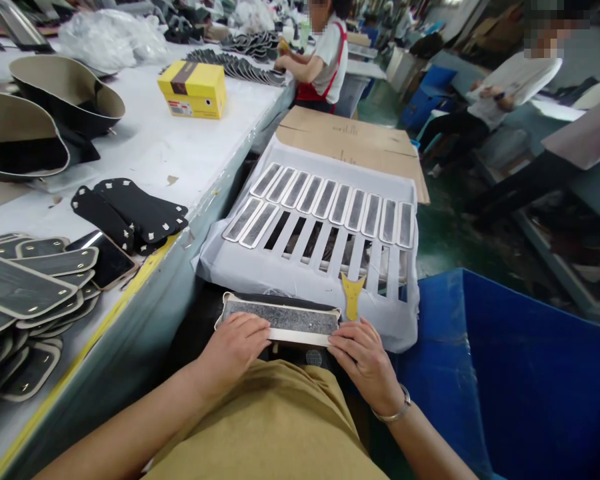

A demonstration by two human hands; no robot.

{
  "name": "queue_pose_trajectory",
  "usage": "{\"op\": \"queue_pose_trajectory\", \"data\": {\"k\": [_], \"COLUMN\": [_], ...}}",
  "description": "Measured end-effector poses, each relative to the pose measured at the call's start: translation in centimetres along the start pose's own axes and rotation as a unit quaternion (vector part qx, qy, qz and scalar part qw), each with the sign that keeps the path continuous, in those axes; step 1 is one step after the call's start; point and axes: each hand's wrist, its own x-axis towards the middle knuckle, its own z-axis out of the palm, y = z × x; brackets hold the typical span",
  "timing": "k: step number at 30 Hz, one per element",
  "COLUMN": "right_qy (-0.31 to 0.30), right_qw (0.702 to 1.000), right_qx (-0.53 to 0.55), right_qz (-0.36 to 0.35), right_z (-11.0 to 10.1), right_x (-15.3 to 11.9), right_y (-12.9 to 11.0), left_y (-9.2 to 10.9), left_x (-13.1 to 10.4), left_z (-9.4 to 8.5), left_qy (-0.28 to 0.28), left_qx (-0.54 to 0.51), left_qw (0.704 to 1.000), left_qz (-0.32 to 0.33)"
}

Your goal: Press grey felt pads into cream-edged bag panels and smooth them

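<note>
Left hand: the left hand (pixel 240 343) is closed over the left end of the grey strip (pixel 293 319), fingers on top.
Right hand: the right hand (pixel 365 357) pinches the strip's right end, fingers nearly together.
Strip: it lies level between both hands, at the near side of the slotted board (pixel 300 283).
Yellow tool: the yellow tool (pixel 353 297) is on the board's near edge, just beyond the right hand.

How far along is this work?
The far row of grey strips looks complete, and two near-row strips are down. The left hand and right hand hold a grey-faced, white-edged piece. What's left may be the open gaps beside those two, though whether strips are being added or removed isn't clear.
</note>
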Motion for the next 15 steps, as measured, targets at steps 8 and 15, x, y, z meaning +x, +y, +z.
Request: {"op": "queue_pose_trajectory", "data": {"k": [8, 15], "right_qy": [-0.003, 0.01], "right_qw": [1.0, 0.999], "right_qx": [-0.017, -0.05], "right_qz": [-0.012, -0.007], "right_z": [0.0, 0.2], "right_x": [-0.2, 0.1], "right_y": [-0.2, -0.8], "left_y": [-2.8, -3.9], "left_x": [-2.2, -2.1], "left_z": [-2.5, -2.7], "left_qy": [-0.038, -0.054], "left_qx": [0.005, -0.049], "left_qw": [0.998, 0.994], "left_qz": [0.045, 0.076]}}
